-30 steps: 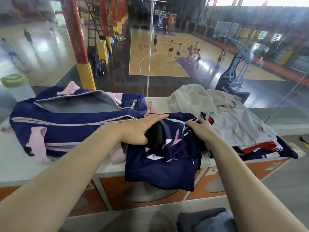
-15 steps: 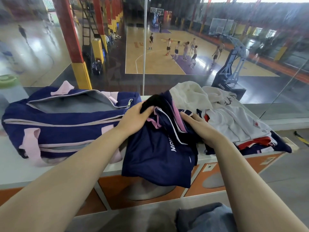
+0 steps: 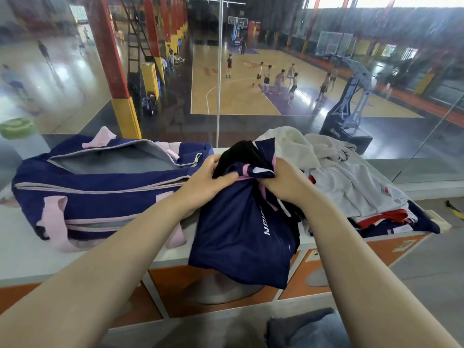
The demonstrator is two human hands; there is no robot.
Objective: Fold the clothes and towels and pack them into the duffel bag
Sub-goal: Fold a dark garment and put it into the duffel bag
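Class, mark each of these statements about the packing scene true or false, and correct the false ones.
1. Both hands grip the navy garment. True.
2. The duffel bag is zipped shut. False: its top is open.
3. The white clothes lie to the right of the garment. True.
4. The left hand rests inside the bag. False: it holds the garment beside the bag.
5. The right hand is empty. False: it grips the garment.

Between my fingers I see the navy garment [image 3: 241, 237], a smooth synthetic cloth with faint sheen. Left of my fingers, the duffel bag [image 3: 95, 197] looks matt woven fabric with a metal zipper pull [image 3: 196, 159]. Right of them, the white towel [image 3: 296, 151] appears rough terry.
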